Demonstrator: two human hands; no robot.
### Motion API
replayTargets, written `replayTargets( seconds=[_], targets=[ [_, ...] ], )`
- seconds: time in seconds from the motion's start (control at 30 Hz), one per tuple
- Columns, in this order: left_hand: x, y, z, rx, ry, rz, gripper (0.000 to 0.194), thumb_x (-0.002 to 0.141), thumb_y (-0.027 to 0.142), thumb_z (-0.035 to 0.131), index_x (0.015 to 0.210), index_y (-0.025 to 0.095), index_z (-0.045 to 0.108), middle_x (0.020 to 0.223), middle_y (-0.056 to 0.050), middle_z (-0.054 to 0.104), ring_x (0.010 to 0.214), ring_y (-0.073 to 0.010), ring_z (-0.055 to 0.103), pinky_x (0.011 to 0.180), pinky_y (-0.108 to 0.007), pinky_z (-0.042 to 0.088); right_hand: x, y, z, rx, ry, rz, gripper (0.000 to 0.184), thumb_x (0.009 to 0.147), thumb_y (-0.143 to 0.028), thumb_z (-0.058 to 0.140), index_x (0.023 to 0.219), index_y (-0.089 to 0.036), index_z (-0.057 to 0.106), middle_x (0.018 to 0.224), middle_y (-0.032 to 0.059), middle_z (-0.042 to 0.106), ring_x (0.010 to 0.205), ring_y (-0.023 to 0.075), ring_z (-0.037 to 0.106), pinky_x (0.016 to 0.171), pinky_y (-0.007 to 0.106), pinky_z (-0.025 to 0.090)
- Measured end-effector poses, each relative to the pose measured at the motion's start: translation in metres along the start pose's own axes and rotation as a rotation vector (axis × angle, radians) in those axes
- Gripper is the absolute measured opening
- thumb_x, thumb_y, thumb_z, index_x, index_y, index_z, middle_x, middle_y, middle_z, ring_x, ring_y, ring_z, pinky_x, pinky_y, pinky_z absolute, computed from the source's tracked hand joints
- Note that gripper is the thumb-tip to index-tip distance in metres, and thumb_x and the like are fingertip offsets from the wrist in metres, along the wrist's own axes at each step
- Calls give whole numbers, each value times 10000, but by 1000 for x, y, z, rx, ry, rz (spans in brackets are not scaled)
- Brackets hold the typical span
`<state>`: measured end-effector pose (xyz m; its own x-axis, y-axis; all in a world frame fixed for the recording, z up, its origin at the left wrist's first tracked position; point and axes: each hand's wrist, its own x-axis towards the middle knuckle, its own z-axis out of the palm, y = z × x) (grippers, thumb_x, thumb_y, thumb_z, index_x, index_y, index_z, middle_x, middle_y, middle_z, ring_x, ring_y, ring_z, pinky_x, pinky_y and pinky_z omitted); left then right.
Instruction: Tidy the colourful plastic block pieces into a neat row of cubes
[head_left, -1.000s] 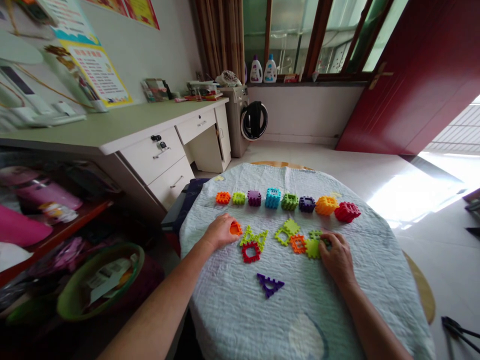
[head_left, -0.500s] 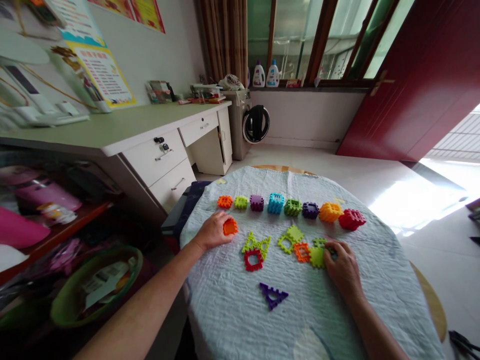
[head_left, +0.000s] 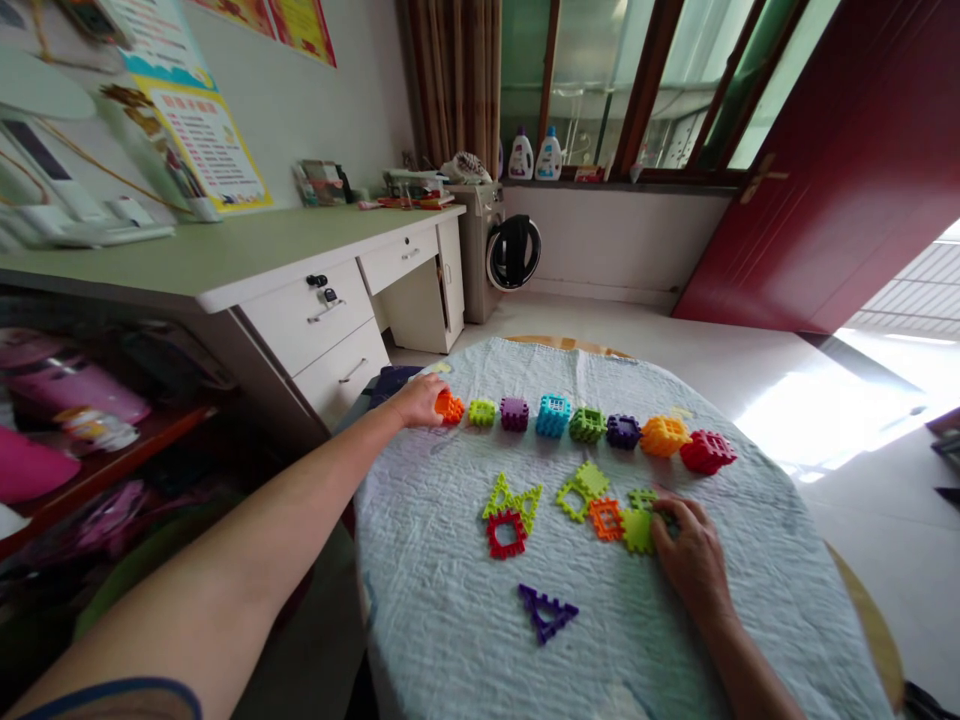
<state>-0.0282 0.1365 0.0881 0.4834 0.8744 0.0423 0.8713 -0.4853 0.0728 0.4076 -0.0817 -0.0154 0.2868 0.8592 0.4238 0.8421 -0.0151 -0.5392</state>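
My left hand (head_left: pixel 421 402) has its fingers closed on an orange square building tile at the left end of a row, against the orange stack (head_left: pixel 450 407); the tile is partly hidden. My right hand (head_left: pixel 690 548) rests on the cloth with its fingers closed on a green tile (head_left: pixel 670 522), mostly covered. Beside it lie a lime solid tile (head_left: pixel 637 531), an orange frame tile (head_left: pixel 606 519) and more lime tiles (head_left: pixel 592 478). Left of these, lime triangles (head_left: pixel 527 505) touch a red frame tile (head_left: pixel 495 545). A purple triangle (head_left: pixel 547 612) lies nearer me.
The row continues rightward with lime (head_left: pixel 481 412), purple (head_left: pixel 514 414), cyan (head_left: pixel 553 416), green (head_left: pixel 587 425), dark purple (head_left: pixel 622 431), yellow (head_left: pixel 664 436) and red (head_left: pixel 707 452) stacks. A pale cloth (head_left: pixel 450 600) covers the round table. A desk (head_left: pixel 300 245) stands at left.
My left hand has moved away from me and slightly left with the orange tile, up to the orange stack. My right hand stays at the green tiles.
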Motion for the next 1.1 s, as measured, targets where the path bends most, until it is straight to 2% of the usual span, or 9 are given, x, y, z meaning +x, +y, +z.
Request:
replayTargets(
  seconds=[0.1,0.3,0.57,0.67,0.77,0.83,0.97,1.1],
  targets=[
    [10,-3,1,19,-58,8,437,581,342,685,975,155,656,979,-92,621,934,-257,589,905,-344,456,0,-2,-1,-2,2,5,229,791,-354,492,868,-202,645,1009,93,635,963,241,585,911,390,456],
    [23,-7,2,9,-82,48,420,577,315,671,970,168,653,962,-73,606,906,-234,580,860,-313,459,0,-3,-2,-5,-10,15,225,798,-350,495,881,-204,646,1013,86,631,971,238,581,922,386,450],
    [23,1,7,-61,-119,39,358,552,286,687,896,191,648,953,-60,619,926,-241,579,880,-324,460,-1,-3,-1,-13,-11,24,215,807,-337,489,885,-206,641,1009,86,628,980,243,574,918,390,443],
    [21,0,10,-63,-128,36,451,559,284,692,996,187,642,1025,-73,623,984,-257,583,923,-344,457,-1,-4,-2,-5,-7,29,216,803,-336,489,884,-206,640,1005,84,629,976,241,575,918,387,442],
    [16,1,8,-61,-71,46,635,546,263,714,1163,175,592,1197,-109,586,1136,-290,542,1035,-379,405,-1,-4,-2,8,-7,32,209,799,-337,493,872,-204,637,1002,84,630,975,241,576,920,389,440],
    [10,6,6,-44,17,66,685,582,278,711,1237,159,551,1297,-138,532,1235,-312,479,1104,-410,344,-1,-5,-2,18,-4,34,201,796,-333,497,862,-202,634,993,85,628,967,241,575,918,391,440],
    [-23,35,7,-72,228,115,592,731,309,627,1292,159,513,1368,-146,471,1289,-301,422,1146,-435,297,-1,-6,-2,40,5,37,179,806,-315,496,855,-204,627,990,89,626,970,238,567,924,389,438],
    [-72,79,31,-230,293,89,530,782,333,622,1289,222,516,1355,-107,497,1298,-293,424,1140,-475,318,-2,-8,-2,52,12,32,194,805,-306,515,932,-204,621,1061,96,620,1014,243,551,950,400,427]
  ],
)
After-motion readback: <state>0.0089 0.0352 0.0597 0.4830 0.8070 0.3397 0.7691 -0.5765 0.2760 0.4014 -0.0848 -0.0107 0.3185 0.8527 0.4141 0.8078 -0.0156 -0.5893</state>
